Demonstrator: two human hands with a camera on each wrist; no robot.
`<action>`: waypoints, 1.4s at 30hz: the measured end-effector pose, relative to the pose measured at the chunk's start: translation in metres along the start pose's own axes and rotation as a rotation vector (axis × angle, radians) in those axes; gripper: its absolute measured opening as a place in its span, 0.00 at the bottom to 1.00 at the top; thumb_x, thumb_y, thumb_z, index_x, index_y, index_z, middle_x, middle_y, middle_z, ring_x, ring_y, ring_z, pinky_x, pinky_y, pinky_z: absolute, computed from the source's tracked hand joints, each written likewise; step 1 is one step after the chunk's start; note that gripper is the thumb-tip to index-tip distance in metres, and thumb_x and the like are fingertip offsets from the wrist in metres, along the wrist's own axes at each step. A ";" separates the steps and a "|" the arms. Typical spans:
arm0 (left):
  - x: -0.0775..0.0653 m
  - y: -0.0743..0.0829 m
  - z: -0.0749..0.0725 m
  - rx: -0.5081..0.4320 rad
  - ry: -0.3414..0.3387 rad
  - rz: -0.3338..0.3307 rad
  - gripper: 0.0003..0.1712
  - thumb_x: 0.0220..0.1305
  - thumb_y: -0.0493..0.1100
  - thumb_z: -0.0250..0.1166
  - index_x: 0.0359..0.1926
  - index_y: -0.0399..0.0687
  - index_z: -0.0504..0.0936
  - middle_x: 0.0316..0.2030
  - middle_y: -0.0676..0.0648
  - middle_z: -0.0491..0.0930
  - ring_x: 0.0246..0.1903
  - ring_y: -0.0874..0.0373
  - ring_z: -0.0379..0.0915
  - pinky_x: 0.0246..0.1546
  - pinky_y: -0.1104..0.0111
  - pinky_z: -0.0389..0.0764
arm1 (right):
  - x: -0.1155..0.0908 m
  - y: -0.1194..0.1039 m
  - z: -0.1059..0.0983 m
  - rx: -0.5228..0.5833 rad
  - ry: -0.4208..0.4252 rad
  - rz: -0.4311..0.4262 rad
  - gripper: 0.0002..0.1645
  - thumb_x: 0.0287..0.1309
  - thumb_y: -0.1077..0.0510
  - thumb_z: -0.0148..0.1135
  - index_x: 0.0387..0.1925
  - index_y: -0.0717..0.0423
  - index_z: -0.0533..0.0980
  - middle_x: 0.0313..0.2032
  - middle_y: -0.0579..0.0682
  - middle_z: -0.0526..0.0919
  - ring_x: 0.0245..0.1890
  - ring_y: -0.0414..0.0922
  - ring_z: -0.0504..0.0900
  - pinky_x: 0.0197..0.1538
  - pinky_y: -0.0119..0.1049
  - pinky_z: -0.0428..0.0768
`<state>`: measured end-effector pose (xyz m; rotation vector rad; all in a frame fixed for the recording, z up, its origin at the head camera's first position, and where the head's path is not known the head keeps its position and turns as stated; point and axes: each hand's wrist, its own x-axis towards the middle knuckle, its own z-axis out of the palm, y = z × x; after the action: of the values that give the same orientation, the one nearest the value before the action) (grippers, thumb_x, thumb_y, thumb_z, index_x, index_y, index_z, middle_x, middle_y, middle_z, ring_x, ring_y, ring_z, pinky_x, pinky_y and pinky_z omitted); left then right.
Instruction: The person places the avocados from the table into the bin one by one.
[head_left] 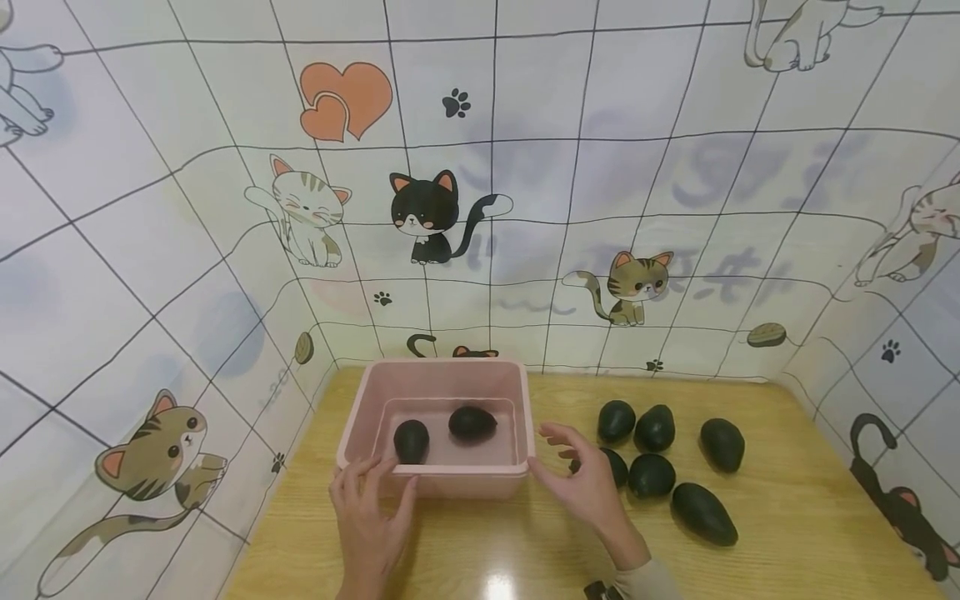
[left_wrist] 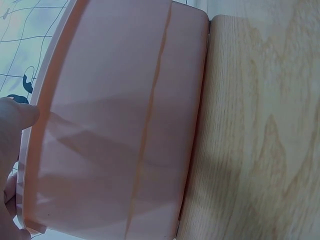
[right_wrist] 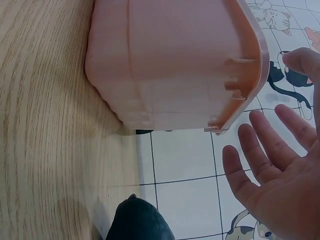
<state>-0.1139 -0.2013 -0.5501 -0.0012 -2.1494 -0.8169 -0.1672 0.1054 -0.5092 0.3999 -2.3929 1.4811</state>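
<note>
A pink plastic bin point(head_left: 472, 485) stands on the table with two dark avocados inside, one avocado point(head_left: 412, 442) at the left and another avocado point(head_left: 472, 424) near the middle. My left hand point(head_left: 369, 512) holds the bin's front left corner, with the thumb point(left_wrist: 27, 115) at the front rim and the fingers around the corner. Beside the front right corner is my right hand point(head_left: 581, 483), fingers spread and holding nothing, its thumb close to the rim. Behind that hand an avocado point(head_left: 617, 467) is partly hidden; in the right wrist view an avocado point(right_wrist: 140, 222) shows below the bin.
Several more avocados lie on the wooden table point(head_left: 795, 517) to the right, among them a long avocado point(head_left: 705, 514) at the front and a separate avocado point(head_left: 722, 444) farther right. A cat-patterned wall covering point(head_left: 540, 183) rises behind and at both sides.
</note>
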 end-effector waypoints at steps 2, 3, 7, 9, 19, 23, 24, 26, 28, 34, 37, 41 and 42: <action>0.000 0.001 0.000 0.001 -0.009 -0.009 0.23 0.56 0.47 0.79 0.50 0.43 0.86 0.56 0.35 0.78 0.59 0.37 0.65 0.75 0.33 0.54 | 0.000 0.001 -0.001 -0.001 0.003 0.000 0.29 0.56 0.56 0.80 0.61 0.45 0.82 0.56 0.47 0.90 0.53 0.48 0.87 0.54 0.46 0.85; 0.000 0.001 -0.001 0.001 -0.011 -0.011 0.23 0.56 0.47 0.79 0.50 0.43 0.86 0.56 0.35 0.78 0.59 0.37 0.65 0.75 0.34 0.54 | 0.000 0.001 -0.001 -0.001 0.005 0.000 0.29 0.56 0.56 0.80 0.60 0.45 0.82 0.56 0.47 0.90 0.53 0.48 0.86 0.54 0.47 0.85; 0.001 0.000 0.000 -0.003 0.000 0.007 0.24 0.55 0.46 0.79 0.50 0.42 0.86 0.55 0.34 0.79 0.59 0.36 0.65 0.71 0.37 0.59 | 0.000 0.002 0.000 0.000 0.009 0.015 0.29 0.57 0.56 0.80 0.60 0.45 0.82 0.55 0.45 0.90 0.52 0.42 0.86 0.54 0.49 0.85; 0.002 0.000 -0.001 0.000 0.012 0.022 0.24 0.54 0.46 0.80 0.50 0.41 0.86 0.55 0.33 0.79 0.58 0.35 0.65 0.67 0.39 0.61 | -0.001 0.003 0.000 0.002 0.006 0.029 0.29 0.57 0.56 0.80 0.60 0.46 0.82 0.55 0.45 0.90 0.52 0.42 0.86 0.55 0.50 0.85; 0.001 -0.001 0.002 -0.009 0.081 0.084 0.23 0.50 0.44 0.80 0.49 0.46 0.87 0.53 0.37 0.81 0.56 0.38 0.67 0.69 0.39 0.59 | -0.006 0.012 0.001 -0.010 0.002 0.027 0.28 0.59 0.54 0.79 0.61 0.45 0.81 0.55 0.48 0.90 0.53 0.51 0.87 0.54 0.51 0.85; 0.001 -0.001 0.002 -0.012 0.081 0.084 0.24 0.50 0.44 0.80 0.50 0.46 0.87 0.53 0.38 0.80 0.56 0.38 0.67 0.69 0.36 0.60 | -0.007 0.017 0.000 -0.030 0.005 0.032 0.27 0.59 0.54 0.79 0.60 0.42 0.82 0.54 0.45 0.90 0.52 0.50 0.87 0.53 0.50 0.86; 0.001 -0.002 0.002 -0.012 0.080 0.081 0.24 0.50 0.44 0.80 0.50 0.46 0.87 0.53 0.38 0.80 0.57 0.37 0.67 0.69 0.35 0.60 | -0.007 0.018 -0.001 -0.031 0.006 0.036 0.28 0.59 0.55 0.80 0.60 0.42 0.82 0.54 0.45 0.90 0.52 0.50 0.86 0.53 0.51 0.86; 0.001 -0.002 0.002 -0.013 0.077 0.076 0.24 0.51 0.43 0.80 0.50 0.46 0.87 0.53 0.37 0.80 0.57 0.37 0.66 0.69 0.32 0.60 | -0.008 0.019 -0.002 -0.032 0.009 0.046 0.28 0.58 0.56 0.80 0.60 0.43 0.82 0.54 0.46 0.90 0.52 0.48 0.86 0.54 0.52 0.86; 0.001 -0.002 0.002 -0.014 0.077 0.073 0.24 0.51 0.43 0.81 0.50 0.46 0.87 0.54 0.37 0.80 0.58 0.37 0.66 0.68 0.31 0.60 | -0.008 0.021 -0.004 -0.036 0.015 0.055 0.28 0.58 0.58 0.80 0.60 0.44 0.82 0.54 0.46 0.90 0.52 0.48 0.86 0.54 0.52 0.87; 0.001 -0.002 0.003 -0.017 0.086 0.085 0.24 0.50 0.43 0.80 0.50 0.45 0.87 0.53 0.37 0.81 0.57 0.36 0.67 0.68 0.34 0.60 | -0.011 0.027 -0.008 -0.052 0.041 0.069 0.27 0.58 0.59 0.79 0.60 0.48 0.82 0.54 0.49 0.90 0.52 0.49 0.85 0.53 0.50 0.87; 0.001 -0.002 0.003 -0.018 0.081 0.087 0.24 0.50 0.44 0.80 0.50 0.45 0.87 0.53 0.37 0.81 0.57 0.36 0.67 0.66 0.40 0.61 | -0.013 0.030 -0.010 -0.066 0.046 0.065 0.27 0.58 0.58 0.79 0.59 0.49 0.82 0.54 0.50 0.90 0.51 0.47 0.85 0.53 0.49 0.87; 0.002 -0.001 0.002 -0.012 0.067 0.081 0.23 0.52 0.45 0.80 0.49 0.44 0.87 0.53 0.37 0.80 0.57 0.36 0.67 0.66 0.38 0.61 | -0.015 0.032 -0.013 -0.093 0.060 0.067 0.26 0.58 0.57 0.79 0.59 0.49 0.83 0.54 0.50 0.90 0.51 0.44 0.85 0.53 0.47 0.87; 0.002 -0.001 0.002 -0.010 0.066 0.081 0.23 0.52 0.45 0.80 0.49 0.44 0.87 0.52 0.37 0.80 0.57 0.35 0.67 0.66 0.36 0.61 | -0.016 0.033 -0.014 -0.099 0.064 0.067 0.26 0.58 0.57 0.79 0.59 0.49 0.83 0.54 0.50 0.90 0.51 0.44 0.86 0.53 0.46 0.86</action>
<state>-0.1169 -0.2011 -0.5501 -0.0656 -2.0693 -0.7706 -0.1636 0.1333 -0.5363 0.2482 -2.4389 1.3740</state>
